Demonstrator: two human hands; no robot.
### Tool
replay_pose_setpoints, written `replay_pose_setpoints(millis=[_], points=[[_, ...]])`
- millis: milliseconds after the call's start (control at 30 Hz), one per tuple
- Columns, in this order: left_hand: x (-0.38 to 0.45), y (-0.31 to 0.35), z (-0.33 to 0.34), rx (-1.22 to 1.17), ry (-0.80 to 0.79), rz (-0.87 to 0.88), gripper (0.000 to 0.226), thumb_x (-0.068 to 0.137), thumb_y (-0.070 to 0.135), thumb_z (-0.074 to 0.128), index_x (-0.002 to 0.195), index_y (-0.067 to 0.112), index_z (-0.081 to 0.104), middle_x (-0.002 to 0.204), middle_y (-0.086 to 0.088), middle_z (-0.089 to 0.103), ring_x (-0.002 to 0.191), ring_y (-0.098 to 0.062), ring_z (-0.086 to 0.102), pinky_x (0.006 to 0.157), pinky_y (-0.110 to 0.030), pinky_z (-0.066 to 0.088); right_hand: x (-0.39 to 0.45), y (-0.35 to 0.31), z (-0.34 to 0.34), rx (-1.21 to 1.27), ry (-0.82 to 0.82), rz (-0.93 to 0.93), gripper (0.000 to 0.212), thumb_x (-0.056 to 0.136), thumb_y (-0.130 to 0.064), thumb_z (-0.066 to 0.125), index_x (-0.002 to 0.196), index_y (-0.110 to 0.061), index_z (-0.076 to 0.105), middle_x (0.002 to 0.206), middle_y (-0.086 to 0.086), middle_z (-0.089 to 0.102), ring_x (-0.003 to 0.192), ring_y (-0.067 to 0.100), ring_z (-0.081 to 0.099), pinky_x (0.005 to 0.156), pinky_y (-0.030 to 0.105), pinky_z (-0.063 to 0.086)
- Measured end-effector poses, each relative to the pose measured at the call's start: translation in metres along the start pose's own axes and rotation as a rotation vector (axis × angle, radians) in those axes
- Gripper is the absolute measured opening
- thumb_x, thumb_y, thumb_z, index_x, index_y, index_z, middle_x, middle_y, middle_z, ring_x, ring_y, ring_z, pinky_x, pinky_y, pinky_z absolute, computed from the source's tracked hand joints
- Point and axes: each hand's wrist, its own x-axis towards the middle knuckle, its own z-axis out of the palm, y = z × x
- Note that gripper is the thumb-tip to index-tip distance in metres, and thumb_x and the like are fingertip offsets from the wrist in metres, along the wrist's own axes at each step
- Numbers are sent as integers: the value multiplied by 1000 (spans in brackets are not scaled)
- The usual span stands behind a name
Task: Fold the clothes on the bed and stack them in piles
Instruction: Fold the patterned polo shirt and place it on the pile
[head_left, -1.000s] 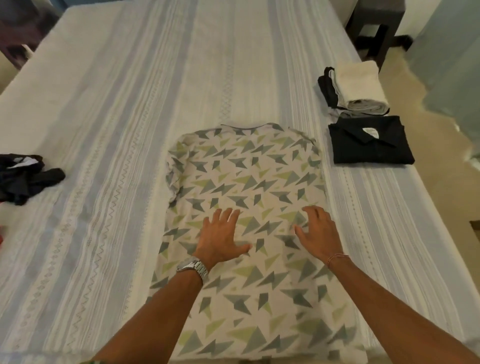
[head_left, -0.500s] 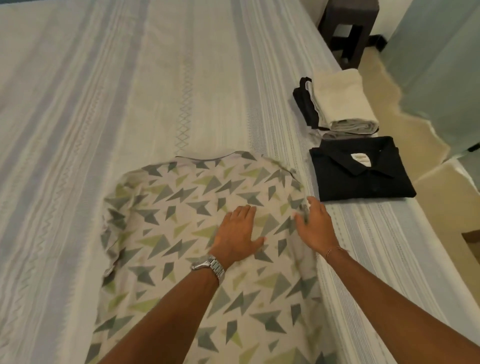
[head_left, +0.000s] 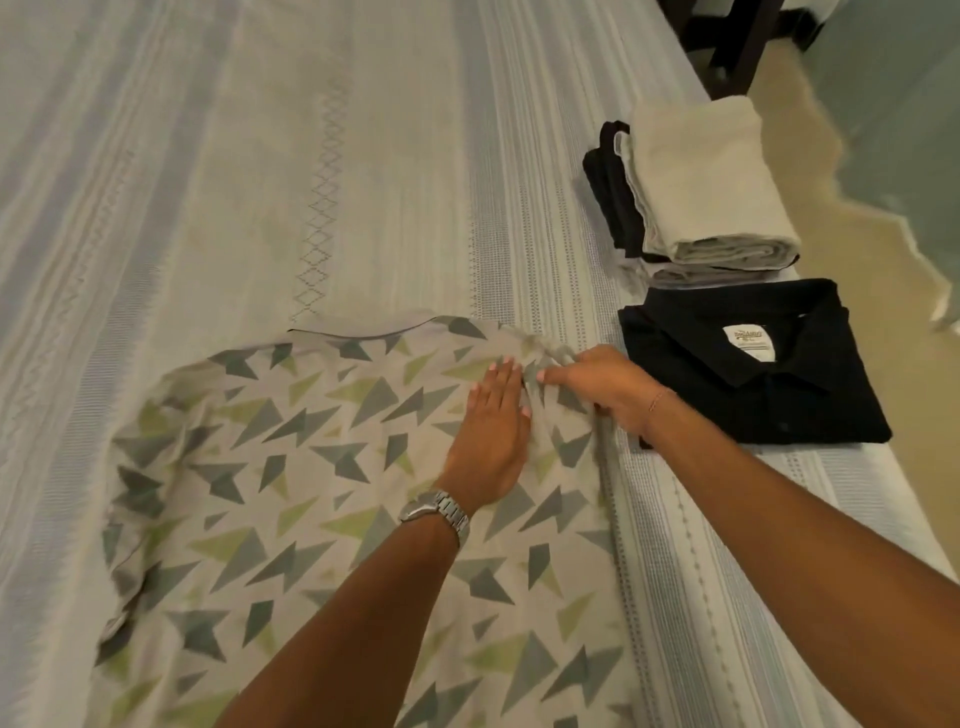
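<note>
Left hand (head_left: 491, 436) flat on patterned shirt (head_left: 291, 519), right hand (head_left: 605, 387) apparently pinching its bunched sleeve edge, black polo (head_left: 753, 395) at three o'clock.

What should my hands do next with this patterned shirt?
Probably lift the right edge and fold it over toward the middle. Your right hand already pinches the patterned shirt near its right shoulder, while your left hand lies flat on the cloth beside it, marking a fold line.
</note>
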Motion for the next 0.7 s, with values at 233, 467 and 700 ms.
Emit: replay_pose_setpoints(millis=[233, 467, 700], points=[[0, -7, 13, -119, 68, 27, 67, 103, 42, 10, 161, 12, -2, 169, 1, -10, 154, -6, -15, 126, -32, -8, -6, 0, -12, 498, -221, -5, 35, 95, -12, 66, 122, 10, 64, 122, 28, 68, 105, 33, 67, 108, 52, 48], [8, -9, 15, -4, 9, -11, 74, 101, 60, 16, 162, 27, -6, 169, 3, -16, 153, -10, -21, 126, -41, -9, -16, -6, -34, -87, -111, -110, 62, 70, -48, 90, 113, -13, 63, 110, 3, 71, 103, 22, 68, 86, 37, 57], [11, 12, 22, 236, 38, -130, 77, 98, 71, 23, 162, 34, 0, 169, -10, -15, 155, -27, -16, 125, -53, -3, -55, -10, -78, -707, 219, 76, 58, 67, -47, 92, 101, -12, 63, 101, 8, 65, 91, 27, 64, 75, 39, 55]])
